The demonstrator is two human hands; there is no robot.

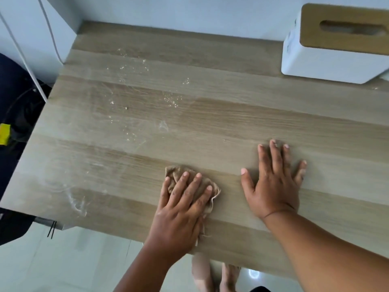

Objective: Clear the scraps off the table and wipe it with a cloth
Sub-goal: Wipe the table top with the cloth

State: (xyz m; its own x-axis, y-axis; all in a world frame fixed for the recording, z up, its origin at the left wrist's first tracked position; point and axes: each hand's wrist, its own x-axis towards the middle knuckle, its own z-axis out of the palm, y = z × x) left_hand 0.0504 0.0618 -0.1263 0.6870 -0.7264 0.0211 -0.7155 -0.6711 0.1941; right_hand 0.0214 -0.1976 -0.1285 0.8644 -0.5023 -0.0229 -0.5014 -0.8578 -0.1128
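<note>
1. Left hand point(183, 204) lies flat on the cloth point(212, 191), fingers straight and spread, pressing it onto the bench point(231, 114). No pinch or curl: palm load, which suits wiping.
2. Right hand point(274, 186) is flat on bare bench just right of the cloth, fingers splayed, holding nothing. Probably a brace for body weight while leaning in.
3. Cloth is bunched, near the front edge, roughly mid-width. Long axis runs diagonally, far-left corner to near-right, where a frayed tail trails past the left wrist towards the edge.
4. Crumbs point(172, 100) and pale smears sit far-left of the cloth, well apart from it. Judgement: that zone is unwiped, so the next stroke should go up and left.
5. Tissue box point(328, 60) is in the far-right corner, away from both hands.
</note>
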